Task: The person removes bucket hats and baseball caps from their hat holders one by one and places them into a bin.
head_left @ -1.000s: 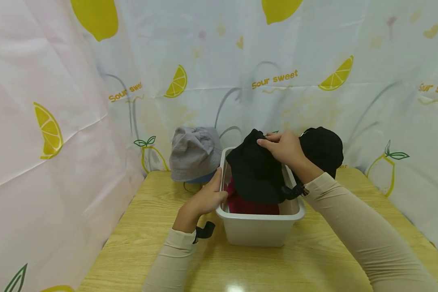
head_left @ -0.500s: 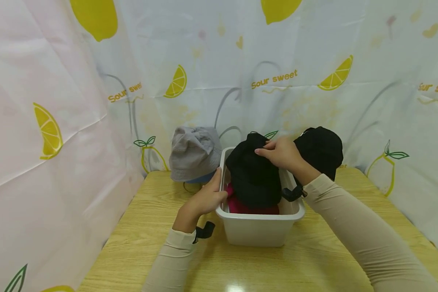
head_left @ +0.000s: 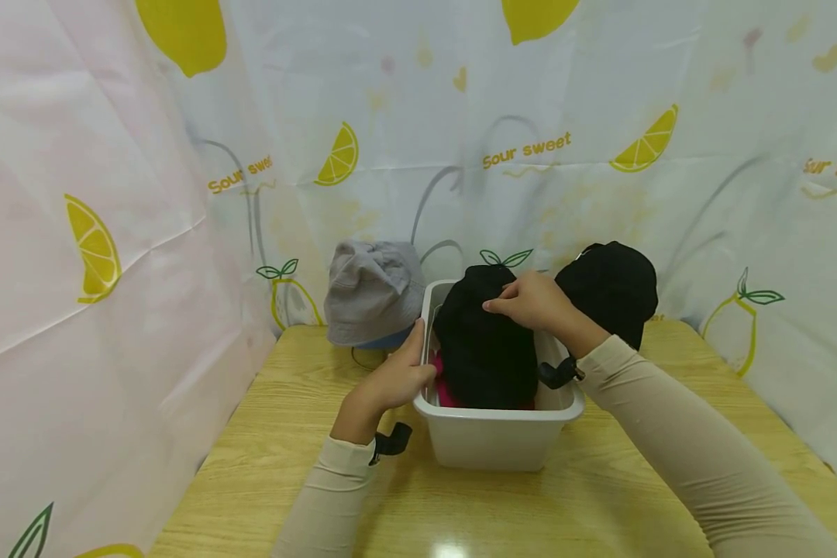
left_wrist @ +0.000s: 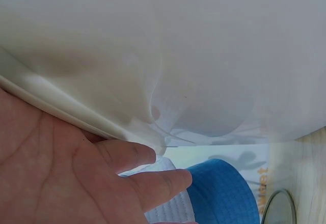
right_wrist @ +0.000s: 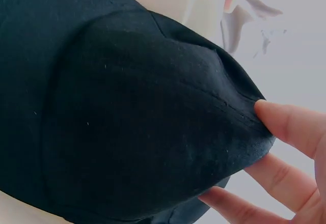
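A black cap is mostly down inside a white plastic bin, its crown toward the far end. My right hand pinches the cap by its crown; in the right wrist view the thumb lies on one side of the black cloth and two fingers on the other. Under the cap, a strip of magenta cloth shows in the bin. My left hand grips the bin's left rim, thumb over the edge. From the left wrist view, its fingers lie along the outside wall beneath the rim.
Left of the bin, a grey bucket hat sits above a blue hat on a wire stand. Another black cap stands behind the right forearm. A printed curtain hangs behind the wooden table.
My right hand has moved down and slightly left, lowering the black cap deeper into the bin, so it covers more of the magenta cloth. The left hand has stayed on the rim.
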Action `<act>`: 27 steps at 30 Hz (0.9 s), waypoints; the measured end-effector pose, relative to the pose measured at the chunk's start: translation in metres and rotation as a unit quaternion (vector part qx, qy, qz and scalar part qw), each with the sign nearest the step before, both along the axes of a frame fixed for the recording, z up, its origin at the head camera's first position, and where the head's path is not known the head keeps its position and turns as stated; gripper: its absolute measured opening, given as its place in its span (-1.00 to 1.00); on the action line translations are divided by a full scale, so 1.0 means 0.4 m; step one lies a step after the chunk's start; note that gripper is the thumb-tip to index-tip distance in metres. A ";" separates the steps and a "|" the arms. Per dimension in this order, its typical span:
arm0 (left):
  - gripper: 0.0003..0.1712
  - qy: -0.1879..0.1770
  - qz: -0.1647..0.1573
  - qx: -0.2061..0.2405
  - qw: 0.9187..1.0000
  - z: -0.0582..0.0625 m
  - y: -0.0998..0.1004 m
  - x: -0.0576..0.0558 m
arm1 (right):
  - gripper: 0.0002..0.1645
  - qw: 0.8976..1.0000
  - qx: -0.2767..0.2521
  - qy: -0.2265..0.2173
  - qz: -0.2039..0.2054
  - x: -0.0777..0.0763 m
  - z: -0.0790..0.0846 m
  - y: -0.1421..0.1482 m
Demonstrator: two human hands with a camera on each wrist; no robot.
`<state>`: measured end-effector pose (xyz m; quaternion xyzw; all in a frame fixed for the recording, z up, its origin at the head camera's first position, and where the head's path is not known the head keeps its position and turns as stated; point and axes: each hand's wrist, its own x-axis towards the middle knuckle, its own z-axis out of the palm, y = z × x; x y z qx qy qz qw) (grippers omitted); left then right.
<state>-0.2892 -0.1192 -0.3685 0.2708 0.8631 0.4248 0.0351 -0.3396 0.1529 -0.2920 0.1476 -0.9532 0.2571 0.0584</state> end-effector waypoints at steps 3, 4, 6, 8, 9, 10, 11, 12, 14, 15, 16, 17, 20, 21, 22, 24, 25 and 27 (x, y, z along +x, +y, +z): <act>0.16 0.000 -0.002 0.003 1.000 0.003 0.001 0.001 | -0.57 1.000 0.002 -0.005 0.009 0.002 0.003 -0.001; 0.16 0.001 -0.001 0.003 1.000 0.004 0.001 0.001 | -0.55 1.000 0.003 -0.007 0.012 0.001 0.002 -0.001; 0.15 0.000 -0.001 0.001 1.000 0.006 0.001 0.002 | -0.54 1.000 0.011 -0.011 0.016 -0.002 0.001 -0.001; 0.15 0.000 -0.001 0.000 1.000 0.005 0.001 0.001 | -0.55 0.999 0.023 -0.023 0.020 -0.008 -0.005 0.000; 0.15 0.001 -0.002 0.002 1.000 0.005 0.001 0.001 | -0.55 0.999 0.028 -0.031 0.023 -0.012 -0.009 0.001; 0.15 0.002 -0.002 0.004 1.000 0.004 0.001 0.001 | -0.56 0.998 0.034 -0.037 0.026 -0.016 -0.014 0.002; 0.16 0.003 -0.004 0.006 1.000 0.003 0.002 0.000 | -0.56 0.998 0.041 -0.042 0.032 -0.020 -0.018 0.003; 0.17 0.003 -0.005 0.008 1.000 0.003 0.002 0.000 | -0.56 0.997 0.048 -0.048 0.037 -0.023 -0.022 0.003; 0.20 0.004 -0.009 0.012 1.000 0.001 0.003 0.000 | -0.56 0.996 0.058 -0.056 0.049 -0.026 -0.028 0.002; 0.20 0.007 -0.012 0.016 1.000 0.001 0.003 0.000 | -0.57 0.995 0.062 -0.057 0.055 -0.026 -0.030 0.002; 0.20 0.007 -0.013 0.018 1.000 0.000 0.003 0.000 | -0.58 0.994 0.065 -0.058 0.062 -0.027 -0.031 0.001; 0.20 0.008 -0.014 0.019 1.000 0.000 0.002 -0.001 | -0.58 0.994 0.068 -0.060 0.067 -0.027 -0.031 0.001; 0.19 0.010 -0.018 0.025 0.999 0.000 0.002 -0.003 | -0.60 0.992 0.066 -0.067 0.080 -0.029 -0.033 -0.001; 0.18 0.011 -0.019 0.027 0.999 0.000 0.002 -0.004 | -0.60 0.992 0.066 -0.072 0.084 -0.030 -0.033 -0.001; 0.17 0.011 -0.019 0.028 0.999 0.000 0.002 -0.004 | -0.59 0.991 0.065 -0.078 0.088 -0.032 -0.035 -0.002; 0.19 0.013 -0.021 0.030 0.999 0.000 0.002 -0.004 | -0.59 0.989 0.064 -0.094 0.093 -0.033 -0.038 -0.004; 0.19 0.013 -0.022 0.030 0.999 0.000 0.002 -0.004 | -0.59 0.988 0.063 -0.103 0.095 -0.034 -0.039 -0.005; 0.21 0.014 -0.024 0.033 0.999 0.000 0.001 -0.003 | -0.58 0.987 0.064 -0.115 0.097 -0.036 -0.042 -0.006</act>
